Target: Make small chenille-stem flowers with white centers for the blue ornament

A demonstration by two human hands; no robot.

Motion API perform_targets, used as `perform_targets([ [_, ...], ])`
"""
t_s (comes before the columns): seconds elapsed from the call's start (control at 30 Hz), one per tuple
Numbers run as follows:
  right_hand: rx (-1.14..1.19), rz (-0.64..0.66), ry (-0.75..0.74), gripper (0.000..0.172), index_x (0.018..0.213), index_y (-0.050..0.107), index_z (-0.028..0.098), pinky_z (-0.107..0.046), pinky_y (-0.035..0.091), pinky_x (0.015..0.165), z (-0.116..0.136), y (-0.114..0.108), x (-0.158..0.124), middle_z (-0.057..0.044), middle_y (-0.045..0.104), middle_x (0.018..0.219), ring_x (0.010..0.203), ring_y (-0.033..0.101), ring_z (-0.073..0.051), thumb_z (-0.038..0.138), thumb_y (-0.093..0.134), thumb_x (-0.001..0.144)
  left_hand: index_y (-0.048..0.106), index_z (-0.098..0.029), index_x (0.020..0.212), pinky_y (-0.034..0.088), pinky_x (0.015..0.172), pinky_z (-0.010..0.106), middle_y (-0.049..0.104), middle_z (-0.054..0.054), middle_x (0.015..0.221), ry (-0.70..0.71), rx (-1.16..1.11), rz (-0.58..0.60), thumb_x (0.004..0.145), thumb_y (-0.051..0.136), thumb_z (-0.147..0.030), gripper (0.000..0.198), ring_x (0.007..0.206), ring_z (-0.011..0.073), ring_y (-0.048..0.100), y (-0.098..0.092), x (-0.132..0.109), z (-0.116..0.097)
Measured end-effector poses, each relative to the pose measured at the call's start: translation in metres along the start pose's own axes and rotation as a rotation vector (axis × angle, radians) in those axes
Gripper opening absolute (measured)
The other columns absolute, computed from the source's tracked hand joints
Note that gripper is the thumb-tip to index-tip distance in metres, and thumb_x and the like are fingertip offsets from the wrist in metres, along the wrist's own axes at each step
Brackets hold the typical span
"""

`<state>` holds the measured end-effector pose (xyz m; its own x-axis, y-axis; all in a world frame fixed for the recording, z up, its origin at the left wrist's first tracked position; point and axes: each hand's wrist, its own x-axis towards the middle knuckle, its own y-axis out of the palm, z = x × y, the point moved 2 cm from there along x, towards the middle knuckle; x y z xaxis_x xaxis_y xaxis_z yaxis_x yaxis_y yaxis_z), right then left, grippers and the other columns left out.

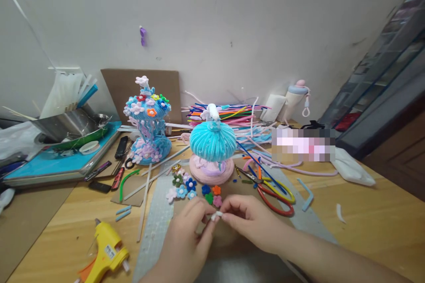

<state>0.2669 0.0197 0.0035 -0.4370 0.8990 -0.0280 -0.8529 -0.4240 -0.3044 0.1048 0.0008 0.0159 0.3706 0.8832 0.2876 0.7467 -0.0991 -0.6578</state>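
Over the front of the cutting mat, my left hand (pixel 191 225) and my right hand (pixel 247 219) meet, both pinching a small white piece of pipe cleaner (pixel 217 216) between fingers and thumbs. Just beyond them lie several small fuzzy flowers in blue, green, pink and orange, among them an orange flower (pixel 216 190) and a pale pink flower (pixel 171 195). Behind these stands a turquoise pipe-cleaner dome (pixel 213 141) on a round pink base (pixel 197 172). To its left is a taller blue ornament (pixel 148 117) covered in flowers.
A yellow glue gun (pixel 108 252) lies at the front left. Scissors (pixel 275 196) with red and yellow handles are right of the flowers. Bundled pipe cleaners (pixel 226 117) line the wall. A metal bowl (pixel 66 124) sits at the left, a bottle (pixel 295 99) at the back right.
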Motion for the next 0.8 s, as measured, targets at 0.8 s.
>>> perform_targets([
  [0.8,-0.346,0.127,-0.175,0.016,0.079,0.057,0.017,-0.018,0.029,0.05,0.015,-0.014,-0.01,0.004,0.049,0.063,0.055,0.041,-0.009,0.026,0.046,0.087,0.059,-0.017,0.064,0.04,0.062,0.026,0.058,0.002,0.069,-0.263,-0.467,0.017,0.074,0.063,-0.028,0.015,0.067,0.0149,0.053,0.008,0.008,0.012],
])
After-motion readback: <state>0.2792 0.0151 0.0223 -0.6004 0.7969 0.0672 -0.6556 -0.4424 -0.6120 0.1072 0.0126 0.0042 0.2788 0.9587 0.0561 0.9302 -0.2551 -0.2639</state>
